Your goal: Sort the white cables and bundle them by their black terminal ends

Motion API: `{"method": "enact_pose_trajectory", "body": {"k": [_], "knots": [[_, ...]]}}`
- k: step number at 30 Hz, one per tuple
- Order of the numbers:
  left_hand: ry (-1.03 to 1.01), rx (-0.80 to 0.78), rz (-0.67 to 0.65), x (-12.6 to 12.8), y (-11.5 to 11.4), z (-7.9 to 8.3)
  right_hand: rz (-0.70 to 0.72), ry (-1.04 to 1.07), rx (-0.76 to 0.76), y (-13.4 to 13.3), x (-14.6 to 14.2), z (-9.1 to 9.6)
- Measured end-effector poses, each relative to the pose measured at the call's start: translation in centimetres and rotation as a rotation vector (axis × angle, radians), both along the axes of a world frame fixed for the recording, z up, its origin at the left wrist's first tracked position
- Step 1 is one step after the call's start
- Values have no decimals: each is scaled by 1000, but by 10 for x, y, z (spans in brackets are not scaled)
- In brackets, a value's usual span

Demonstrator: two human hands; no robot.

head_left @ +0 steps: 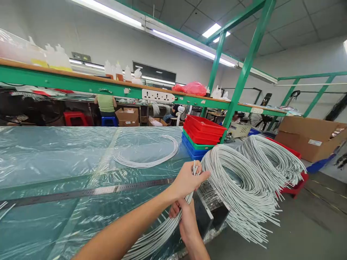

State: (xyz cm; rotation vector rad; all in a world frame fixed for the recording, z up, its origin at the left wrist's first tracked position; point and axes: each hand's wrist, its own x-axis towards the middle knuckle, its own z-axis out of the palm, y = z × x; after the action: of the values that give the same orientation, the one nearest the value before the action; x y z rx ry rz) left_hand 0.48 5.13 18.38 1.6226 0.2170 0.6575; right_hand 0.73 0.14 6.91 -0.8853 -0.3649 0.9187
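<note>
A bundle of thin white cables (162, 231) runs up from the bottom of the view through both hands. My left hand (189, 176) is closed around the bundle's upper end, and the cut tips poke out above the fingers. Just below it, my right hand (184, 213) wraps round the same bundle, with the fingers curled in. A dark metal block (207, 207) with upright plates stands at the table edge, right beside my hands. To their right lie large coils of white cable (238, 180), loose ends hanging toward the floor side.
A steel ruler (108, 189) lies along the plastic-covered table (67, 155). Behind it rests a loose loop of white cable (151, 164). Stacked red, green and blue trays (203, 135) stand by a green post (245, 72). A cardboard box (306, 139) is at right. Another person (105, 104) sits far back.
</note>
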Motion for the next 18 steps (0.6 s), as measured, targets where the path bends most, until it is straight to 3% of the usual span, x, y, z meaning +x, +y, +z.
{"method": "enact_pose_trajectory", "body": {"k": [3,6,8,11,14,18], "knots": [[21,-17,-7,-1,-1,2,-101,-165,-45,-8,13,5],[49,-15,-70,-1,0,4,-155,-302,3,-12,24,14],[86,-17,-152,2,0,5,-132,-319,58,-13,25,20],[117,10,-215,5,0,5,11,-237,130,-11,22,23],[116,26,-154,4,1,3,109,-126,143,-8,17,20],[70,37,-34,-3,0,-1,96,-60,96,-4,13,15]]}}
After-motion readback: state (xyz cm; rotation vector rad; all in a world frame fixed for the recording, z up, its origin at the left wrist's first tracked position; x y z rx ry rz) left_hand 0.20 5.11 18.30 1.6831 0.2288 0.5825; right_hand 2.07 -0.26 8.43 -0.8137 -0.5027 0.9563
